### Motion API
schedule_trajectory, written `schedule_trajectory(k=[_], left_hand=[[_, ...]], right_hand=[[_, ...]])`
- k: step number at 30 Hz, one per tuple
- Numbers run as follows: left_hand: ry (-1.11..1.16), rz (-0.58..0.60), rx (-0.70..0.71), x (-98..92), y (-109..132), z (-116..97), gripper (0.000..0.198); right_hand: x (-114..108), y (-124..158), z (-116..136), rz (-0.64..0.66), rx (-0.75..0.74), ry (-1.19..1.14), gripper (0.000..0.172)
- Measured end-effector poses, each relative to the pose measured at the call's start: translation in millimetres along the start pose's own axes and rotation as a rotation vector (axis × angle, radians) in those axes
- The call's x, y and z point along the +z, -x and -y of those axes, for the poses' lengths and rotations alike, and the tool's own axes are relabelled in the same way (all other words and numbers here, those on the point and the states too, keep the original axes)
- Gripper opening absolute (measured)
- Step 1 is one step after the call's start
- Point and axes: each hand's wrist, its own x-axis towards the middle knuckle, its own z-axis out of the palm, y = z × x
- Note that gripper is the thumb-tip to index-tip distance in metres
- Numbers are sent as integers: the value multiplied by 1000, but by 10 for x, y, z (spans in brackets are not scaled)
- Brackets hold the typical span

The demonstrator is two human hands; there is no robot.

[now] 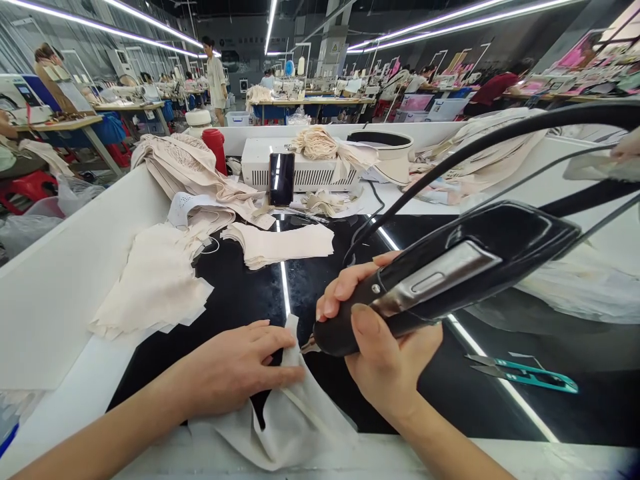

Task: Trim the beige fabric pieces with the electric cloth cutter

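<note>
My right hand [385, 360] is wrapped around a black corded hand tool [450, 260] with a silver lever plate along its side. The tool's small metal tip [310, 345] points down left, close beside the edge of a cream fabric piece [300, 413]. On that fabric, near its narrow upper end, my left hand [230, 370] presses with thumb and fingertips, holding it against the glossy black tabletop [240, 300]. The lower part of the fabric lies in loose folds toward the front edge. Whether the tip touches the fabric I cannot tell.
Teal thread snips [530, 375] lie at right. Cream fabric stacks [155, 280] and strips [285, 243] sit left and ahead. A phone [281, 179] leans on a white vented box [250, 163]. The tool's thick cable [450, 147] arches rightward. White side walls [80, 280] border the table.
</note>
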Motion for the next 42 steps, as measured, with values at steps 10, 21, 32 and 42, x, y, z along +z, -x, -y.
schedule_trajectory(k=[10,21,32,42], left_hand=[[21,6,-1,32,27,-2,55],[55,46,-53,10,98,18,70],[29,-176,-174,-10,-115,-256,29],[-445,-319,54,270,-267,-265,51]], right_hand=[[17,-28,-53,-10,-1,-49,31],[63,-102,-16,-31,-3,21,35],[-496,-251,215,65,1,302,44],[-1294,43,354,295,61,983,49]])
